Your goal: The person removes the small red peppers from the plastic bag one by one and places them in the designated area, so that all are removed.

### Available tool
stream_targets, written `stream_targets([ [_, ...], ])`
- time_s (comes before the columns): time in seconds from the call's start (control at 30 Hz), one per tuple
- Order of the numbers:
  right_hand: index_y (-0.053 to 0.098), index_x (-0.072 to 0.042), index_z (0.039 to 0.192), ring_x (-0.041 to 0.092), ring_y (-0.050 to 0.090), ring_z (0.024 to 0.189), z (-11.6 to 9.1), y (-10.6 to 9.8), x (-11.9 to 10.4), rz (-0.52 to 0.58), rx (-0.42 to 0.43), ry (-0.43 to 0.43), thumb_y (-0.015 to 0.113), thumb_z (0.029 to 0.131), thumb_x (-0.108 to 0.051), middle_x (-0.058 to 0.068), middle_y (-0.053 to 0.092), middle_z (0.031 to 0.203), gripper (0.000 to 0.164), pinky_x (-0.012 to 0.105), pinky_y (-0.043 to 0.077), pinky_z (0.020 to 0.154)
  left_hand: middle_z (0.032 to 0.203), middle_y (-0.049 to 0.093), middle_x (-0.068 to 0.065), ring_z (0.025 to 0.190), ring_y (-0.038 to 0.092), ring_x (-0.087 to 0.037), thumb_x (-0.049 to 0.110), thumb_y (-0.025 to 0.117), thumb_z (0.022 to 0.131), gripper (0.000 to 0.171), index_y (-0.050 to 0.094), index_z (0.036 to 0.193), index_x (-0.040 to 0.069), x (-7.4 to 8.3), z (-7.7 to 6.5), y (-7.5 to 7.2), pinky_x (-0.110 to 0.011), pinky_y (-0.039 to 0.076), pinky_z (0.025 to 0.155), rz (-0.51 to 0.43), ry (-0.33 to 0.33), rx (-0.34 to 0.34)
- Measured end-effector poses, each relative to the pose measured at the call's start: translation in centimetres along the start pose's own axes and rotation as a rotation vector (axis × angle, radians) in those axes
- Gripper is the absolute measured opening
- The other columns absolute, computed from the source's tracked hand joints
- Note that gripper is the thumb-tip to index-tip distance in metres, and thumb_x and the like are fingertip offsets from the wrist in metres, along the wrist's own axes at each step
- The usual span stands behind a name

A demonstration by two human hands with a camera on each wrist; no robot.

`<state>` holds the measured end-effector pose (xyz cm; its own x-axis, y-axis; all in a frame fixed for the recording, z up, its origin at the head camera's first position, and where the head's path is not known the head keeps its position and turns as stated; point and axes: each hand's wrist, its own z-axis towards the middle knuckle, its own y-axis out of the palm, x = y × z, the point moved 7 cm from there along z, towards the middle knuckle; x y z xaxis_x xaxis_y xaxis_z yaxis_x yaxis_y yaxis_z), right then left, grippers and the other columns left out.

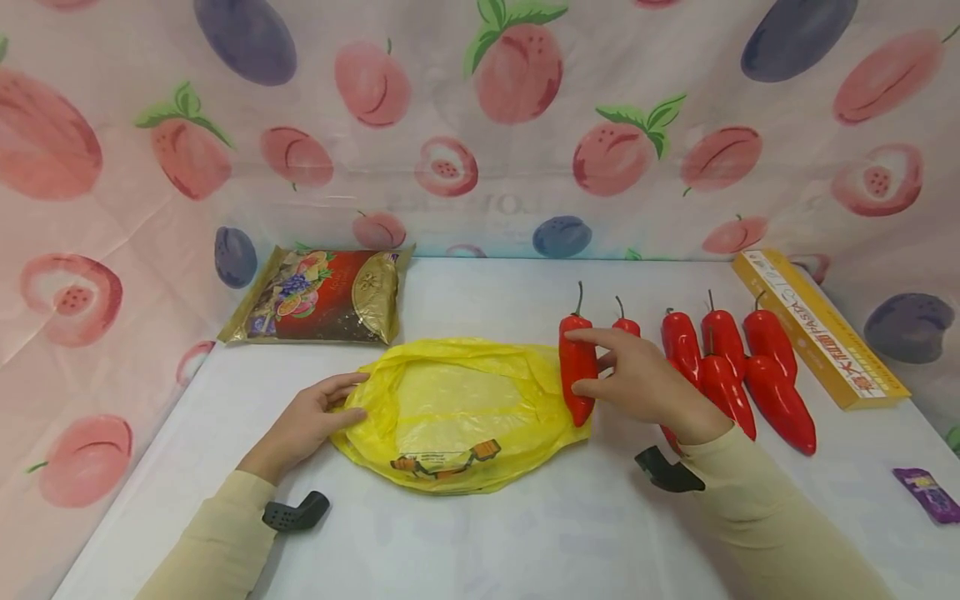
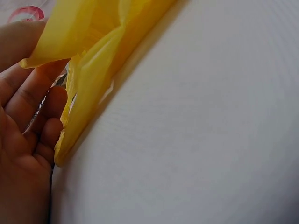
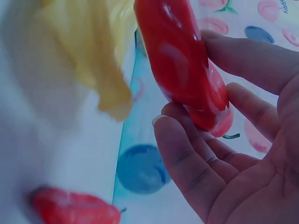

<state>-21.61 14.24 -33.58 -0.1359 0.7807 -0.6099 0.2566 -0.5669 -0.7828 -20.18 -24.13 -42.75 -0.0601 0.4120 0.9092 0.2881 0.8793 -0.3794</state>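
A yellow plastic bag (image 1: 457, 408) lies on the white table with its mouth spread, dark print on its near side. My left hand (image 1: 311, 421) holds the bag's left edge between thumb and fingers; in the left wrist view the yellow film (image 2: 93, 65) passes between them. A red pepper (image 1: 577, 367) with a thin green stem is gripped by my right hand (image 1: 637, 379) at the bag's right end. The right wrist view shows thumb and fingertips on the pepper's glossy sides (image 3: 175, 51), near the bag's hanging edge (image 3: 114, 98).
Several more red peppers (image 1: 780, 404) lie to the right, one (image 1: 627, 326) partly behind my right hand. Beyond them is a yellow pasta box (image 1: 825, 329). A purple wrapped sweet (image 1: 927, 495) sits far right. A gold and brown bag (image 1: 322, 296) lies back left, before a fruit-print cloth (image 1: 300, 208).
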Motion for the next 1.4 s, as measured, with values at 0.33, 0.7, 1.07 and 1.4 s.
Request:
stream_targets([
  [0.33, 0.046, -0.029, 0.128, 0.029, 0.044, 0.104, -1.9, -0.2, 3.2, -0.013, -0.008, 0.062, 0.075, 0.069, -0.038, 0.007, 0.048, 0.118, 0.066, 0.035, 0.053, 0.060, 0.118, 0.055, -0.013, 0.099, 0.056, -0.020, 0.028, 0.068, 0.079, 0.054, 0.048, 0.127, 0.013, 0.0, 0.0, -0.2, -0.026, 0.049, 0.077, -0.066, 0.027, 0.040],
  [0.7, 0.048, -0.026, 0.126, 0.029, 0.044, 0.101, -2.6, 1.5, 5.5, 0.017, -0.039, 0.095, 0.076, 0.069, -0.035, 0.008, 0.048, 0.112, 0.064, 0.032, 0.052, 0.058, 0.118, 0.055, -0.013, 0.104, 0.052, -0.017, 0.025, 0.066, 0.081, 0.051, 0.047, 0.127, 0.010, 0.4, -0.3, -0.4, -0.019, 0.044, 0.082, -0.048, 0.040, 0.072],
  [1.07, 0.047, -0.024, 0.130, 0.028, 0.045, 0.097, -3.0, 2.4, 5.7, -0.059, -0.040, 0.088, 0.073, 0.073, -0.031, 0.011, 0.047, 0.112, 0.064, 0.031, 0.052, 0.058, 0.119, 0.054, -0.013, 0.104, 0.052, -0.016, 0.026, 0.066, 0.081, 0.052, 0.048, 0.126, 0.009, 0.3, -0.2, -0.4, -0.018, 0.043, 0.082, -0.040, 0.036, 0.075],
  [1.4, 0.049, -0.017, 0.129, 0.030, 0.045, 0.097, -3.4, 2.1, 5.9, -0.109, -0.008, 0.118, 0.073, 0.073, -0.031, 0.015, 0.042, 0.114, 0.063, 0.034, 0.052, 0.058, 0.119, 0.055, -0.010, 0.103, 0.053, -0.017, 0.028, 0.067, 0.080, 0.052, 0.048, 0.126, 0.011, 0.1, -0.1, -0.4, -0.019, 0.044, 0.081, -0.046, 0.024, 0.075],
])
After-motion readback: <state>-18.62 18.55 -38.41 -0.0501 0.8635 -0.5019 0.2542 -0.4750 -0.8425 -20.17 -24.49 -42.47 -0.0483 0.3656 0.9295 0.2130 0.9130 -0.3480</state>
